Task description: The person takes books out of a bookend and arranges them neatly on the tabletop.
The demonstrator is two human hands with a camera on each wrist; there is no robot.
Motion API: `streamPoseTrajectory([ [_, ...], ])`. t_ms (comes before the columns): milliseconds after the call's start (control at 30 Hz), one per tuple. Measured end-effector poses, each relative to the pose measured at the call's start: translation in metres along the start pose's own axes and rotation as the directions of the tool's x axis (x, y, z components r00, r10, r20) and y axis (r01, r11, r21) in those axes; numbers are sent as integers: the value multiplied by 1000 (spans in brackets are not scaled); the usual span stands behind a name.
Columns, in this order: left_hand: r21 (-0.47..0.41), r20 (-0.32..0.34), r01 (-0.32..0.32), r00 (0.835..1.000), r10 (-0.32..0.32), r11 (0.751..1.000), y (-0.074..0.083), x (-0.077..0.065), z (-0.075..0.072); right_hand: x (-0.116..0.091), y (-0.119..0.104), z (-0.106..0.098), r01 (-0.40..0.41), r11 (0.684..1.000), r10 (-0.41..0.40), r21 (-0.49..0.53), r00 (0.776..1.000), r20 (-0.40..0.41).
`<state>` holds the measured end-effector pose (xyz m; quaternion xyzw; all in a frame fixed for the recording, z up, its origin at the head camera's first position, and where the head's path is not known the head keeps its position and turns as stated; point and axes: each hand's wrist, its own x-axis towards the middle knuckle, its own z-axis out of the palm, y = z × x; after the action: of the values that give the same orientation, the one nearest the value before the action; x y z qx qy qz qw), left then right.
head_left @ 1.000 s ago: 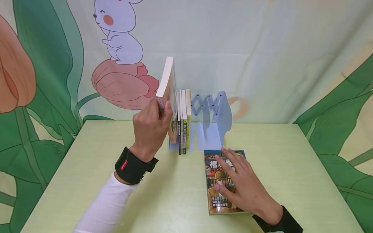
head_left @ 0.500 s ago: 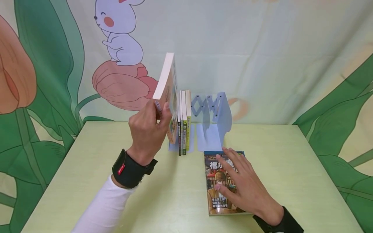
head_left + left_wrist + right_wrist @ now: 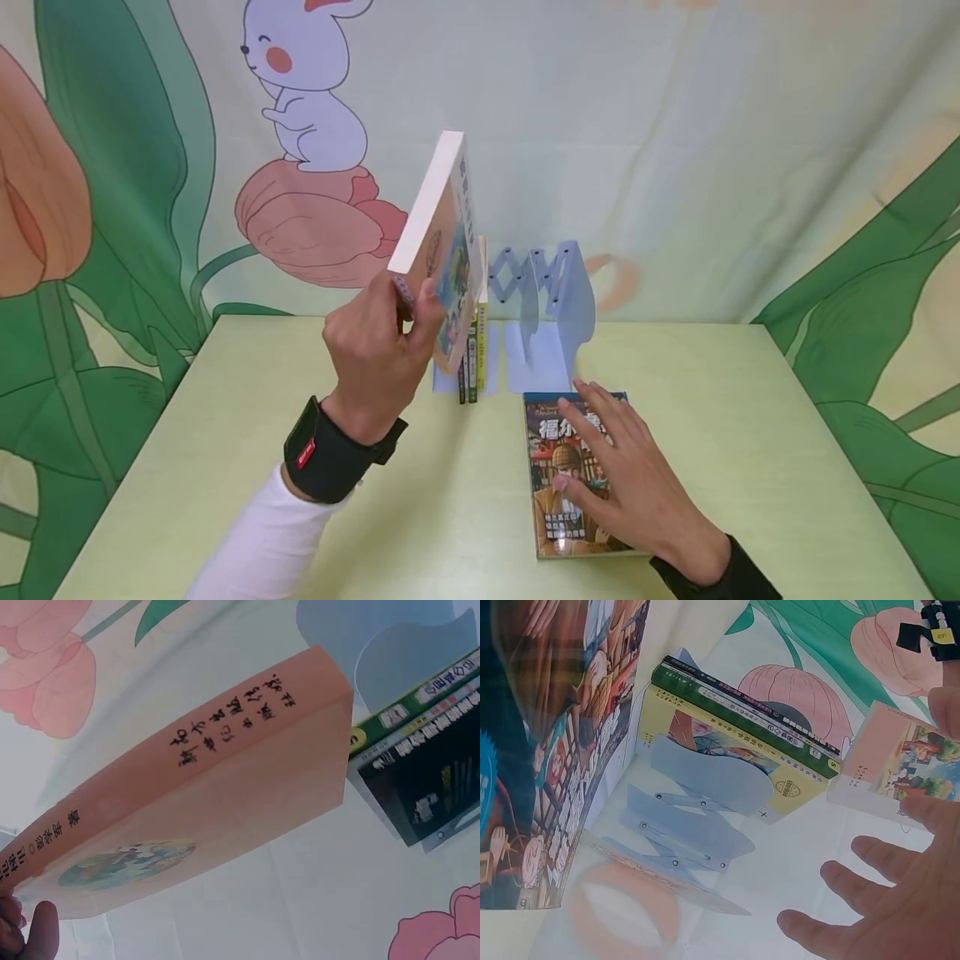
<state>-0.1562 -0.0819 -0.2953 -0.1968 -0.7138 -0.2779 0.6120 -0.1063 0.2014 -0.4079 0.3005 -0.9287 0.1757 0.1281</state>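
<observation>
My left hand [image 3: 378,358] grips a pale pink book [image 3: 452,267] by its near end, thumb against the cover. The book is raised and tilted, in front of several thin books [image 3: 482,346] standing upright in a light-blue folding bookend [image 3: 579,300]. In the left wrist view, the pink spine [image 3: 225,727] carries dark lettering, and its far end overlaps the standing books. My right hand [image 3: 633,475], fingers spread, is over a book with a detective on its cover [image 3: 553,500], which lies on the table. Whether the palm presses on it I cannot tell.
The light-coloured table [image 3: 750,417] ends at the back against a printed curtain [image 3: 675,150] with plants and a rabbit. The right section of the bookend [image 3: 540,358] stands between the upright books and the lying book.
My left hand has drawn slightly left and towards me. The pink book has swung so more of its cover shows, and it now hides part of the upright books. My right hand stays put.
</observation>
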Motion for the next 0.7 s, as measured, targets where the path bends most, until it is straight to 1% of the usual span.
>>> streamPoseTrajectory([
  [133, -7, -13, -20, 1000, 20, 1000, 5, -2, 2, 0, 0, -2, 15, 1000, -15, 3, 999, -30],
  [300, -25, 3, -36, 999, 36, 999, 8, -5, 4, 0, -1, -5, 9, 1000, -7, 27, 997, -78],
  [433, -49, 21, -29, 999, 30, 998, 11, -9, 4, 0, -3, -7, -2, 999, 9, 52, 992, -123],
  [600, -78, 54, -21, 998, 26, 997, 14, -16, 4, 0, -4, -8, -15, 997, 27, 78, 988, -149],
  [700, -96, 69, -20, 997, 26, 995, 16, -19, 5, -1, -5, -10, -10, 996, 24, 89, 986, -167],
])
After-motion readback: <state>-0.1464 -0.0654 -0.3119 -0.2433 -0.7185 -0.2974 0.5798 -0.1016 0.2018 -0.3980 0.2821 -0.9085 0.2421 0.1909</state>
